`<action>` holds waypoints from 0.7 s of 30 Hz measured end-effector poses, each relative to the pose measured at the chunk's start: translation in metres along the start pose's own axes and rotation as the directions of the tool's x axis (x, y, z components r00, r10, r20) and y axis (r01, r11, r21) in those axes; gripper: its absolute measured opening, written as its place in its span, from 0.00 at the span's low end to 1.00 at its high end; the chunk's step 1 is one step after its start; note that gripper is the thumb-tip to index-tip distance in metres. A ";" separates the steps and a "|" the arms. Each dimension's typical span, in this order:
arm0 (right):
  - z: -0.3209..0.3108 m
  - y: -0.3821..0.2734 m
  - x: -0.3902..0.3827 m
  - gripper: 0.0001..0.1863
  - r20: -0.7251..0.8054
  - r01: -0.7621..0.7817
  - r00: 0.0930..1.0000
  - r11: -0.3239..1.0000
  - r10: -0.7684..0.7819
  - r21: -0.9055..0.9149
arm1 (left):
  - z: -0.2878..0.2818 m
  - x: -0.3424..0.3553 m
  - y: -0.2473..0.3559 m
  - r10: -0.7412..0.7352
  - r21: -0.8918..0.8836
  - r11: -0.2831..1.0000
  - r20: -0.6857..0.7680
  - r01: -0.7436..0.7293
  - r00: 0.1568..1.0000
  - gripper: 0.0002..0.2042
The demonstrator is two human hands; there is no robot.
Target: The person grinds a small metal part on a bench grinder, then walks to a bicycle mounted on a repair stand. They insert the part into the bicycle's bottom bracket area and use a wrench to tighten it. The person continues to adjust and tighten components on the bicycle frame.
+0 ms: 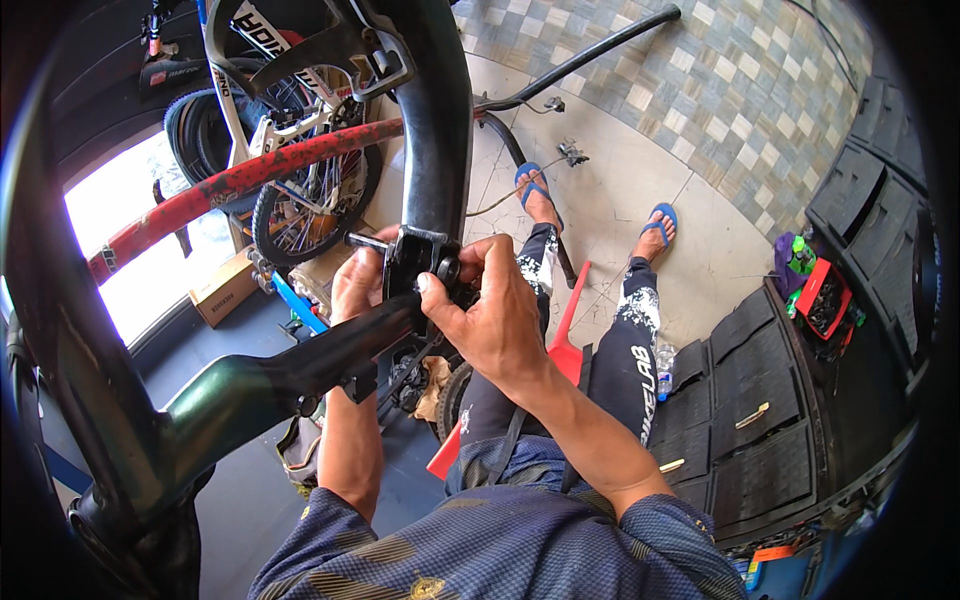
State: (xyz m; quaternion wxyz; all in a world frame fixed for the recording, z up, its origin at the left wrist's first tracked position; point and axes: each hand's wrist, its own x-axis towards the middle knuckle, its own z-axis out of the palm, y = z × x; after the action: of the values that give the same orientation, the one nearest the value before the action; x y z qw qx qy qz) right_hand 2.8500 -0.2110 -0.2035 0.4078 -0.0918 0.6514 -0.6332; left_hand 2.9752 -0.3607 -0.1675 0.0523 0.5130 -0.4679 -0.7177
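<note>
A dark green and black bicycle frame (225,405) crosses the left side, its tubes meeting at a black pivot joint (402,268) in front of me. A short metal axle (367,242) pokes out of the joint's left side. My left hand (357,288) is closed around that side just below the axle, its fingers partly hidden by the frame. On the other side, my right hand (495,315) pinches a round black cap-like part (448,268) between thumb and fingers, up against the joint. Part of the cap is behind the thumb.
A red, chipped tube (260,170) runs behind the frame. Bicycles with wheels (318,185) stand at the far left, near a cardboard box (222,288). A red stool (565,350) is under me. Black drawers (755,420) line the right; a black curved tube (590,55) lies beyond my feet.
</note>
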 end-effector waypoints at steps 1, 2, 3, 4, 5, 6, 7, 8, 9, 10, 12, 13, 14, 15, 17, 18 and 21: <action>0.000 0.000 0.000 0.25 -0.001 0.004 1.000 1.000 -0.004 -0.006 | -0.002 0.002 0.001 0.001 -0.090 0.996 -0.023 -0.003 1.000 0.33; 0.000 0.000 0.000 0.25 -0.006 0.013 1.000 1.000 -0.013 -0.019 | -0.005 0.008 0.004 -0.004 -0.195 0.981 -0.034 -0.003 0.999 0.36; 0.000 -0.001 0.001 0.25 0.004 0.000 1.000 1.000 0.000 -0.012 | -0.008 0.015 0.008 -0.014 -0.298 0.955 -0.036 0.002 0.999 0.39; 0.000 -0.001 0.001 0.24 0.010 -0.010 1.000 1.000 0.010 -0.012 | -0.012 0.027 0.015 -0.010 -0.285 0.959 -0.087 -0.015 0.996 0.46; -0.001 -0.001 0.001 0.24 0.015 -0.022 1.000 1.000 0.022 -0.012 | -0.016 0.039 0.022 0.032 -0.280 0.959 -0.053 -0.045 0.998 0.48; -0.001 -0.001 0.001 0.24 0.021 -0.023 1.000 1.000 0.023 -0.008 | -0.019 0.052 0.029 0.040 -0.256 0.965 -0.089 -0.062 0.995 0.49; -0.001 -0.001 0.001 0.25 0.025 -0.025 0.999 1.000 0.025 -0.004 | -0.020 0.066 0.034 0.021 -0.232 0.971 -0.183 -0.064 0.983 0.51; -0.001 -0.001 0.001 0.25 0.028 -0.027 0.999 1.000 0.027 0.000 | -0.020 0.079 0.039 0.051 -0.236 0.970 -0.069 -0.066 0.996 0.53; -0.001 -0.001 0.002 0.25 0.028 -0.034 0.999 0.999 0.034 0.005 | -0.018 0.091 0.042 0.053 -0.242 0.969 -0.015 -0.055 0.998 0.54; -0.001 -0.001 0.001 0.25 0.030 -0.041 0.999 0.999 0.041 0.009 | -0.016 0.102 0.044 0.083 -0.267 0.962 0.111 -0.051 0.990 0.56; -0.002 0.000 0.001 0.25 0.032 -0.045 0.999 0.999 0.044 0.008 | -0.009 0.117 0.044 0.046 -0.275 0.961 0.230 0.019 0.972 0.57; -0.002 0.000 0.001 0.25 0.029 -0.040 0.999 0.999 0.040 0.005 | -0.006 0.121 0.045 0.040 -0.285 0.957 0.322 0.056 0.946 0.57; -0.002 0.000 0.001 0.25 0.026 -0.036 0.999 0.999 0.036 0.002 | -0.003 0.124 0.045 0.048 -0.314 0.944 0.423 0.096 0.905 0.58; -0.002 0.000 0.002 0.25 0.032 -0.039 0.999 0.999 0.039 0.006 | -0.002 0.124 0.045 0.035 -0.306 0.946 0.417 0.104 0.908 0.58; -0.002 0.001 0.002 0.25 0.041 -0.046 0.998 0.999 0.045 0.015 | 0.000 0.123 0.045 0.009 -0.277 0.953 0.420 0.118 0.907 0.59; -0.002 0.001 0.002 0.25 0.032 -0.039 0.999 0.999 0.039 0.016 | 0.001 0.123 0.045 -0.009 -0.285 0.947 0.436 0.148 0.900 0.59; 0.000 0.004 0.002 0.25 0.014 -0.020 1.000 1.000 0.020 0.017 | 0.000 0.123 0.048 -0.055 -0.257 0.944 0.499 0.208 0.865 0.60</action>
State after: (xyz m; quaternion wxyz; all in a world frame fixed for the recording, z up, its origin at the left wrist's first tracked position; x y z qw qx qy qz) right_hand 2.8501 -0.2116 -0.2076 0.4196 -0.0861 0.6438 -0.6341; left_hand 2.8981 -0.4550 -0.2171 -0.0385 0.3333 -0.3139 -0.8882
